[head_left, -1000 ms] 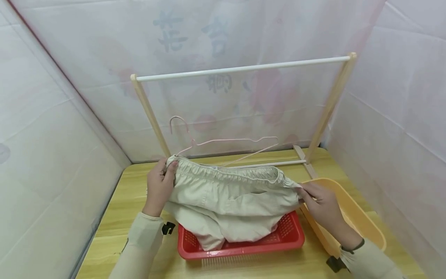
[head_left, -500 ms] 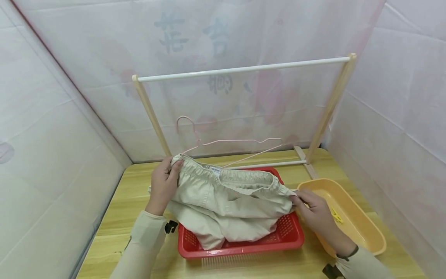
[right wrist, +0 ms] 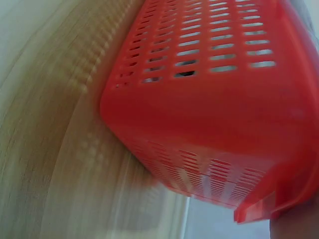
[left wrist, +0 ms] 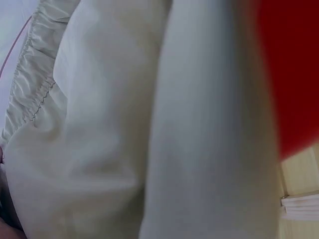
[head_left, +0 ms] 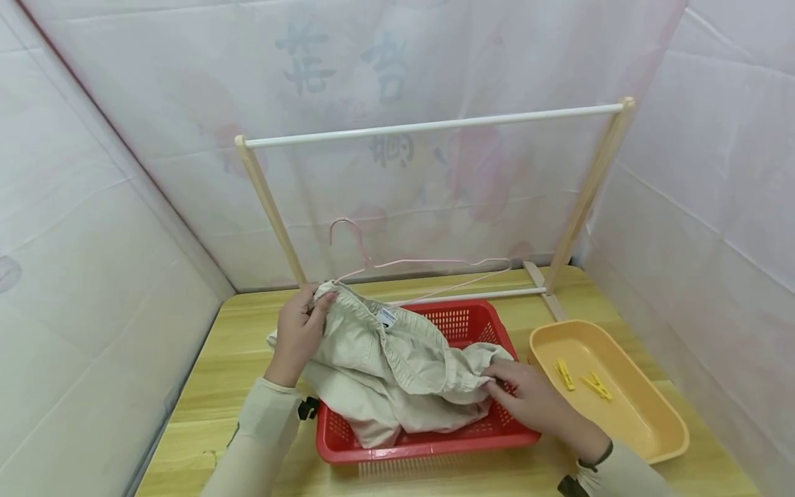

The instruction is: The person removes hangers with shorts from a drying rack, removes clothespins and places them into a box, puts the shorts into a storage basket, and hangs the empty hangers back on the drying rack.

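Note:
A pair of beige elastic-waist pants (head_left: 397,373) lies bunched over a red basket (head_left: 428,452), its waistband gaping and a white label showing inside. At the waistband's left end my left hand (head_left: 298,338) pinches the cloth between thumb and fingers. One end of a pink hanger (head_left: 435,261) enters the waistband there; its hook points up and its other arm reaches right, outside the cloth. My right hand (head_left: 531,397) pinches the right side of the waistband over the basket's right rim. Pant cloth (left wrist: 99,129) fills most of the left wrist view.
A clothes rack with a white rail (head_left: 428,125) and wooden posts stands behind the basket. At the right, a yellow tray (head_left: 673,431) holds two yellow clothespins (head_left: 596,386). Pale curtains (head_left: 93,241) surround the wooden table (head_left: 211,359). The right wrist view shows the basket's slotted side (right wrist: 199,104).
My right hand has moved left and down, bringing its end of the waistband inward and slackening it. The hanger and my left hand have shifted slightly right. The tray's clothespins have come into view.

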Demonstrator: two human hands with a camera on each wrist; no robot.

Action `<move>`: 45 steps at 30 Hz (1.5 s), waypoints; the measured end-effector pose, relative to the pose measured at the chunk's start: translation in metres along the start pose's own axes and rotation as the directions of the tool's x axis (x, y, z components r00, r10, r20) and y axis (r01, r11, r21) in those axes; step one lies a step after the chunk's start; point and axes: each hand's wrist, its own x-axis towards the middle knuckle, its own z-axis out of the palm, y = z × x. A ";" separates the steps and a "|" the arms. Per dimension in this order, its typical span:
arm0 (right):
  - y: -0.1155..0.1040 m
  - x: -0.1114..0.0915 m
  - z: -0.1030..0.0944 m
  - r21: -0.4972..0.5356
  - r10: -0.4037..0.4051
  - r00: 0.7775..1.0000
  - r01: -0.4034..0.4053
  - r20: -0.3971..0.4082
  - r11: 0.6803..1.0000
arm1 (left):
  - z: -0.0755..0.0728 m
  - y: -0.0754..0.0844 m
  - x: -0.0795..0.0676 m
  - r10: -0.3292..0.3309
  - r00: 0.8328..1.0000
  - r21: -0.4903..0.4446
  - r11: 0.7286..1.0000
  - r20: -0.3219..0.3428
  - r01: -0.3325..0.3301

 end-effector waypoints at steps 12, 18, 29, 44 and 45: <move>0.002 0.005 -0.002 0.061 -0.004 0.975 -0.010 0.223 0.998 | 0.006 0.003 -0.002 0.016 0.998 -0.036 0.999 0.066 -0.014; 0.006 0.009 -0.004 0.076 -0.135 0.959 0.120 0.251 0.990 | 0.006 0.004 -0.004 0.009 0.992 -0.060 0.998 0.127 -0.002; 0.002 0.034 -0.013 -0.092 -0.134 0.829 0.100 -0.542 0.991 | 0.007 0.008 -0.007 0.026 0.952 -0.099 0.995 0.305 0.005; 0.020 0.032 0.001 0.003 0.028 0.932 -0.029 -0.362 1.000 | 0.013 0.013 -0.012 0.111 0.869 -0.097 0.993 0.483 -0.073; 0.020 0.031 0.002 0.018 0.042 0.935 -0.038 -0.353 0.999 | 0.013 0.013 -0.013 0.103 0.868 -0.092 0.994 0.486 -0.066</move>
